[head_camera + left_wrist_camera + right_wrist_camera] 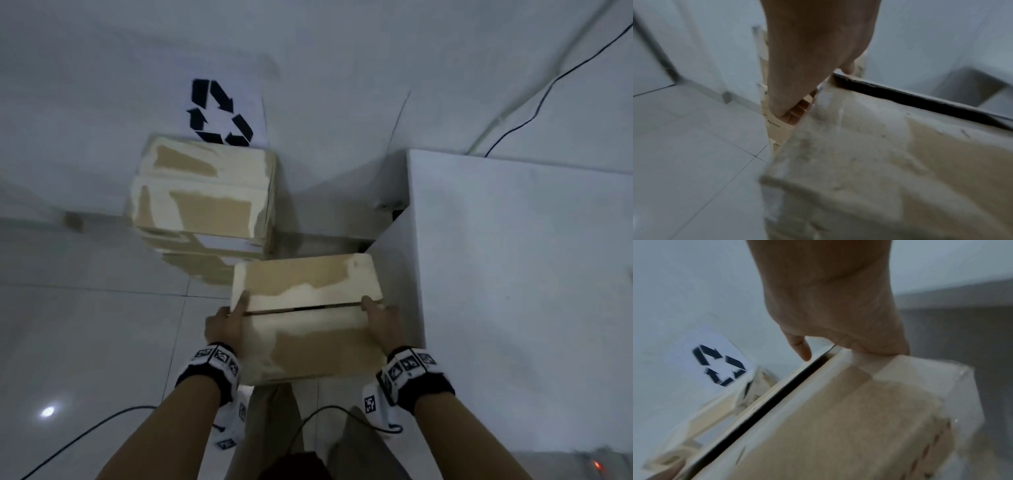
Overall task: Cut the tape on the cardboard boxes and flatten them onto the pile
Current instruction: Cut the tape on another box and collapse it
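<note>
We see the cardboard box [305,318] held above the floor [85,325], its top seam slit open in a dark gap. Left hand [226,325] grips the left end, fingers curled under. Right hand [382,320] grips the right end, thumb at the seam. Beyond, a pile [203,202] of boxes, seemingly unflattened, below a recycling sign [222,113]. White cabinet [513,257] right

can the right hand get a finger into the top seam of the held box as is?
Probably yes: the seam gapes dark, and the right hand grips the held box at that slit's end, nothing covering it.
</note>
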`<state>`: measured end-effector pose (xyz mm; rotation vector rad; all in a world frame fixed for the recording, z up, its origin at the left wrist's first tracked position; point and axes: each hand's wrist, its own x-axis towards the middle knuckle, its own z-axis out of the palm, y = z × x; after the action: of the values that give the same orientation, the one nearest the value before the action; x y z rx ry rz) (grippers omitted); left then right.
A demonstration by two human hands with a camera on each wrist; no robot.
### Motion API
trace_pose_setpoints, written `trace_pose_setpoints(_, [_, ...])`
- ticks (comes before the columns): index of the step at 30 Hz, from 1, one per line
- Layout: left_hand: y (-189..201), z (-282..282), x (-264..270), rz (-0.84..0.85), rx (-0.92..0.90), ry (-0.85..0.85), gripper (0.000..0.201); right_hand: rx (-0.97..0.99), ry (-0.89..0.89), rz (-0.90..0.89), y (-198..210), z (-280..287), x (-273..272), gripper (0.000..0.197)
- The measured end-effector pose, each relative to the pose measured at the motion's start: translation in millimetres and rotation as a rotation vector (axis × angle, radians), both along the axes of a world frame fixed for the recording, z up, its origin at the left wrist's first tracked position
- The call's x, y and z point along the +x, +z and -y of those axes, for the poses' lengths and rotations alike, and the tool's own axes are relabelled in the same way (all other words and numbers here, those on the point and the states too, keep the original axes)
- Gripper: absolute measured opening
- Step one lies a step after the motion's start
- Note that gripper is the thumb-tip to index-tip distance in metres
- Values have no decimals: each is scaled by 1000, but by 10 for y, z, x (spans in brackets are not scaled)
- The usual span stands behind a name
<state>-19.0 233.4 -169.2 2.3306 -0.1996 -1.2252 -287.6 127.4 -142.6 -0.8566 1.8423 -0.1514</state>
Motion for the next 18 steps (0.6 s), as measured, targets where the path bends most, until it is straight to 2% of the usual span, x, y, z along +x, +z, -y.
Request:
trace_pose_setpoints(3, [412,-261,-173,56,-193,170,54,-146,81,118,436,-87,-32,65])
trace_pose_setpoints(5, [659,-430,-276,105,-297,217,43,-259,155,104,745,-140,-116,57])
trace_pose_setpoints(6, [830,-507,-343,142,-355,218,41,-322,183,101,902,-174,-175,60])
trace_pose_setpoints(9, [1247,-635,-509,173,-553,254,45,-461,232,97,1378,-231,-423,60])
trace_pose_setpoints(11, [1548,-632,-682,199,-668,267,60,-548,318,78,1687,-252,-611,63])
trace_pose_setpoints(13, [1835,-582,-904,231,-773,243,64,-651,371,26,1960,-235,-850,66])
trace_pose_setpoints(16, [2306,-444,-1275,305,-882,108,45,-733,395,-72,2311,-164,-1307,60])
trace_pose_setpoints(18, [2529,-296,-1484,376,-921,11,40,-767,370,-38,2491,-110,-1623,51])
